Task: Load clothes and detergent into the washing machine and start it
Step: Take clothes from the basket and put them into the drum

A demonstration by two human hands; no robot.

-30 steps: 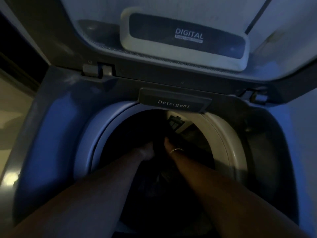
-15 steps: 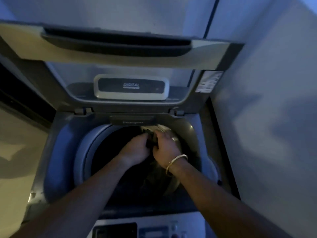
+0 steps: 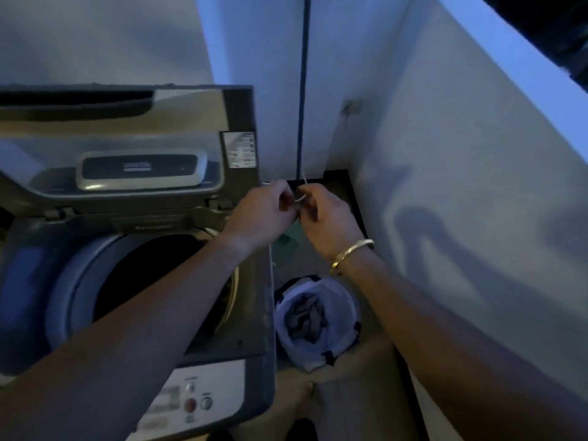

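While left hand [image 3: 264,214] and right hand [image 3: 329,222] pinch a small shiny item [image 3: 300,197] together, right of the open washing machine [image 3: 254,308], it may slip and fall; clothes [image 3: 305,319] sit in basket [image 3: 348,297] on floor below. Item unidentifiable.

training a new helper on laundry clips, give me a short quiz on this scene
1. True or false: the lid of the washing machine stands open.
2. Where is the white laundry bag with clothes in it? A) on the floor to the right of the machine B) on top of the lid C) inside the drum
3. Fill in: the gold bangle sits on the person's ___ wrist.

Key: 1 true; 2 A; 3 right.
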